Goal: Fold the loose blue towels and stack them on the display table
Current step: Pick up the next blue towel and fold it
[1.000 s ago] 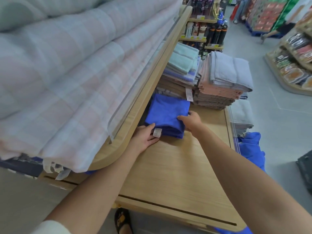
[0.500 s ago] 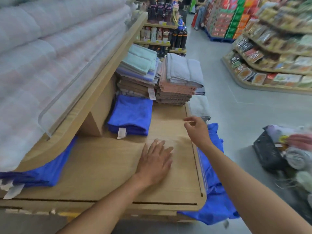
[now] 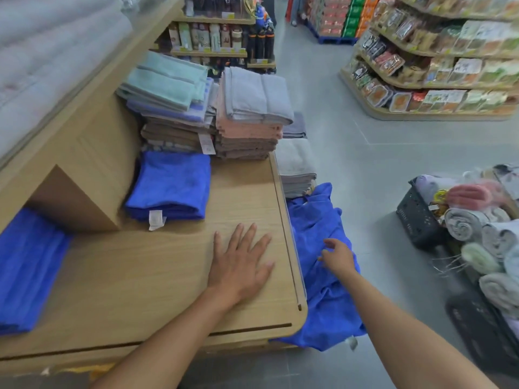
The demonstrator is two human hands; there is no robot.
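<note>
A folded blue towel (image 3: 171,186) with a white tag lies on the wooden display table (image 3: 157,270), in front of the taller towel stacks. My left hand (image 3: 238,265) rests flat on the table top near its right edge, fingers spread. Loose blue towels (image 3: 323,304) lie crumpled in a heap beside the table's right side, lower than the top. My right hand (image 3: 337,256) hovers over or touches that heap with fingers loosely bent, holding nothing that I can see. More blue cloth (image 3: 28,270) lies at the table's left.
Stacks of folded mint, grey, pink and brown towels (image 3: 213,113) stand at the table's back. A dark basket (image 3: 421,217) of rolled towels sits on the floor at right. Shelves of packaged goods (image 3: 438,68) line the aisle beyond. An upper wooden shelf (image 3: 84,113) overhangs at left.
My right hand has dropped from above the table's edge down to the loose blue heap. My left hand stays flat on the table. The view has swung to the right.
</note>
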